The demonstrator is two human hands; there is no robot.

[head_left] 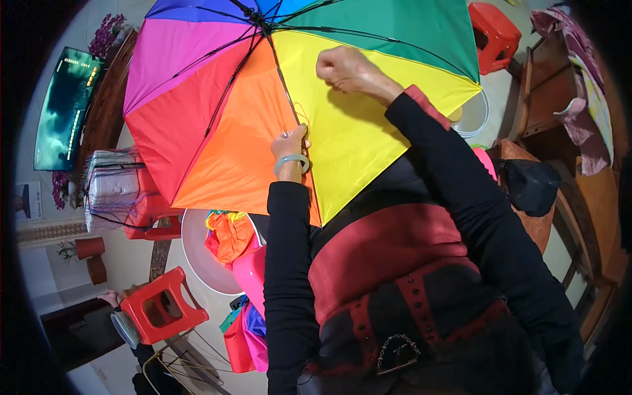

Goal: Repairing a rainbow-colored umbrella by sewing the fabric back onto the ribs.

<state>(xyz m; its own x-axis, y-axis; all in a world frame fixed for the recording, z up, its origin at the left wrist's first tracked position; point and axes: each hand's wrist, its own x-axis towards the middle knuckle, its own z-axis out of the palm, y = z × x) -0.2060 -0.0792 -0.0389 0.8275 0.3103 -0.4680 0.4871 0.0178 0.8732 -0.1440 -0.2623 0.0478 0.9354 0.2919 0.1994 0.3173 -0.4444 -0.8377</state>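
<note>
An open rainbow umbrella (253, 145) lies across my front with its inside facing me, its black ribs meeting at the hub at the top. My left hand (289, 146), with a pale bangle at the wrist, is closed on a rib and the seam between the orange and yellow panels. A thin thread loops just above those fingers. Over the yellow panel my right hand (347, 70) is raised with its fingers curled together, apart from the cloth. Whatever it may hold is too small or hidden to make out.
Beneath the umbrella's left edge stands a white basin (194, 253) with bunched colourful cloth (230, 237). Folded umbrellas (247, 337) lie below it. Red stools stand at lower left (164, 305) and upper right (494, 38). Wooden furniture (559, 92) lines the right side.
</note>
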